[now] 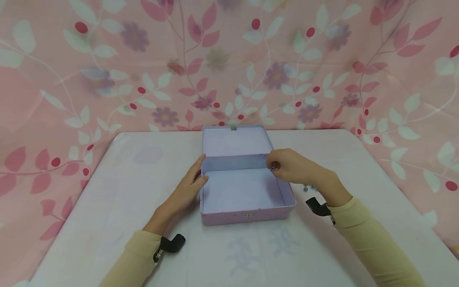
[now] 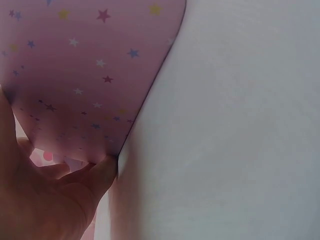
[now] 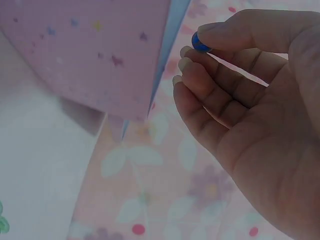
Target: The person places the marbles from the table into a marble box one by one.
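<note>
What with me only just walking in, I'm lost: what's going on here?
A person's right hand pinches a small blue ball near the right edge of an open lilac box. The left hand touches the box's left side. A few small bluish pieces lie on the white table, to the right of the box.

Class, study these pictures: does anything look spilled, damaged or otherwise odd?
Nothing stands out. The open box sits flat with no visible damage, and the small pieces in sight on the table lie close together, not scattered.
</note>
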`<control>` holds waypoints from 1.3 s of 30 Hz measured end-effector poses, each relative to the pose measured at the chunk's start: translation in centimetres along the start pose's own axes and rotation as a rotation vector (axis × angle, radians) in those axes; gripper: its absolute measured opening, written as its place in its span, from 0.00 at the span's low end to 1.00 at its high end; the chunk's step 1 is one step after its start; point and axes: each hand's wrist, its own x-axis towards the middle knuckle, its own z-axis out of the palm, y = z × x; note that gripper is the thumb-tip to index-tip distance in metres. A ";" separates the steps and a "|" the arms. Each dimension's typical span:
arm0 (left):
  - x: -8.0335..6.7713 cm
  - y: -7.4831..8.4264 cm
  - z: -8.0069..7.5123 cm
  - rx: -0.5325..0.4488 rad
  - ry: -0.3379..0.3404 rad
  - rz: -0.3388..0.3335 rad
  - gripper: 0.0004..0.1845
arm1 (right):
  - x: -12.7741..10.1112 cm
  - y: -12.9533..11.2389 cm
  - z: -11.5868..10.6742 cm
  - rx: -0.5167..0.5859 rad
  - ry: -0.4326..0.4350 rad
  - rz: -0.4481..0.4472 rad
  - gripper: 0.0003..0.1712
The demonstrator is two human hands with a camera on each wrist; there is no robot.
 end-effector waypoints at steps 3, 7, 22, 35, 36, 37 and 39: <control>0.0 0.0 0.0 0.002 0.003 0.002 0.36 | 0.6 -0.7 0.5 0.003 -0.031 -0.007 0.08; 0.0 0.1 0.0 0.006 0.003 0.005 0.37 | 1.5 -1.2 1.2 -0.031 -0.077 -0.022 0.08; 0.0 -0.1 0.0 0.009 0.001 0.002 0.36 | 2.9 -1.4 4.8 -0.206 -0.296 -0.135 0.13; 0.1 -0.1 0.0 0.011 -0.003 0.011 0.37 | 2.8 -1.2 6.2 -0.234 -0.352 -0.149 0.14; 0.1 -0.1 0.0 0.010 -0.003 0.011 0.37 | 2.8 -1.2 6.3 -0.234 -0.356 -0.149 0.14; 0.1 -0.1 0.0 0.009 -0.003 0.012 0.37 | 2.8 -1.2 6.3 -0.232 -0.360 -0.149 0.14; 0.0 -0.1 0.0 0.001 -0.005 0.012 0.37 | 2.7 -1.2 6.4 -0.230 -0.368 -0.143 0.13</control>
